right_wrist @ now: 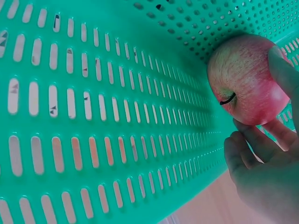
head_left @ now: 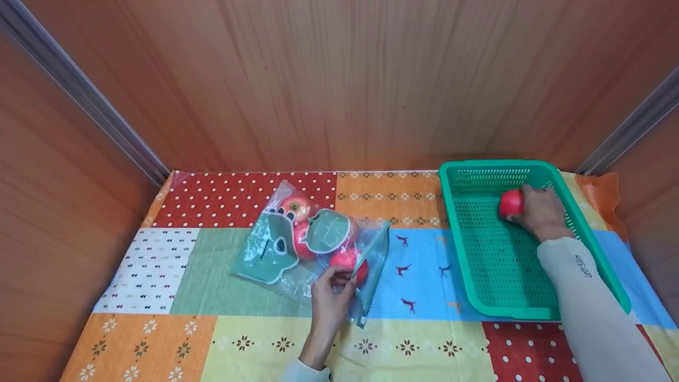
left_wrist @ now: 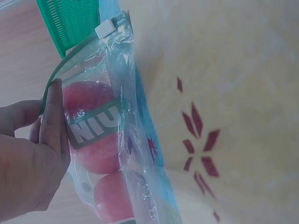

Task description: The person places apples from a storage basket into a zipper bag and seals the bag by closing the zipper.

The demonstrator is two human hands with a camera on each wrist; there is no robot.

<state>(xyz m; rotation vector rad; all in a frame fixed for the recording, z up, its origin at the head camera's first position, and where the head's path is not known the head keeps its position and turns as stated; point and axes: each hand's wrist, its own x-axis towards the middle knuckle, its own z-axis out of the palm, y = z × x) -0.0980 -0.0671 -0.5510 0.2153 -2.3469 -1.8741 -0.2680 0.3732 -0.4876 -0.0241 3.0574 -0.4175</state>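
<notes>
My left hand (head_left: 331, 292) pinches the open edge of a clear zip bag (left_wrist: 126, 60) between thumb and fingers. Several red apples (left_wrist: 91, 154) lie inside the bag, partly covered by its green printed pattern. A white slider (left_wrist: 105, 29) sits at one end of the bag's zip. Over on the right, my right hand (head_left: 543, 209) grips a red apple (right_wrist: 247, 79) inside the green plastic basket (head_left: 461, 239). In the right wrist view the thumb lies on top of this apple and fingers reach beneath it, with its dark stem facing the camera.
A patchwork-patterned cloth (head_left: 265, 345) covers the table under the bag and basket. Wood-grain panels (head_left: 371, 79) rise behind and on both sides. The basket's raised rim (head_left: 456, 265) surrounds the right hand. An orange ruffled piece (head_left: 602, 199) lies beyond the basket's right side.
</notes>
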